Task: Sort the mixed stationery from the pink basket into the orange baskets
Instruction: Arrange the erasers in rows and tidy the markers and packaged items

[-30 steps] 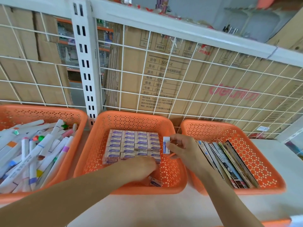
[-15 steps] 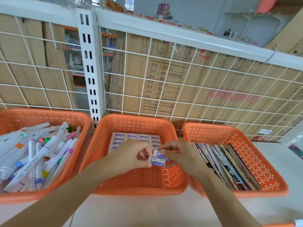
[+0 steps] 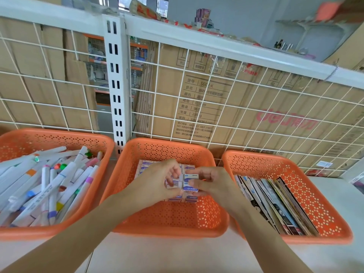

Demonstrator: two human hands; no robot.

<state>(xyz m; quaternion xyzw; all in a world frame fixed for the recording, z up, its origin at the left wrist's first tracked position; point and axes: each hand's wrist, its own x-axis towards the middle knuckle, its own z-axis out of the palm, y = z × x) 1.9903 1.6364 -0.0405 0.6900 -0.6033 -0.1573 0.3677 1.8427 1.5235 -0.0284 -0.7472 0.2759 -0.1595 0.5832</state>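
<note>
Three orange baskets stand in a row on a white shelf. Over the middle basket (image 3: 169, 219) both my hands meet above rows of boxed erasers (image 3: 189, 198). My left hand (image 3: 157, 184) pinches one small eraser box (image 3: 172, 183) between thumb and fingers. My right hand (image 3: 212, 182) grips two stacked eraser boxes (image 3: 190, 182), pressed against the one on the left. My hands hide most of the rows of erasers. The pink basket is out of view.
The left orange basket (image 3: 59, 138) is full of white markers (image 3: 49, 186) with coloured caps. The right orange basket (image 3: 315, 203) holds booklets (image 3: 275, 203) standing on edge. A white wire grid (image 3: 197, 95) with cardboard cartons behind it closes the back of the shelf.
My left hand rose from the basket floor with an eraser box and met my right hand. Both hands now hold boxes pressed together, slightly further back over the rows.
</note>
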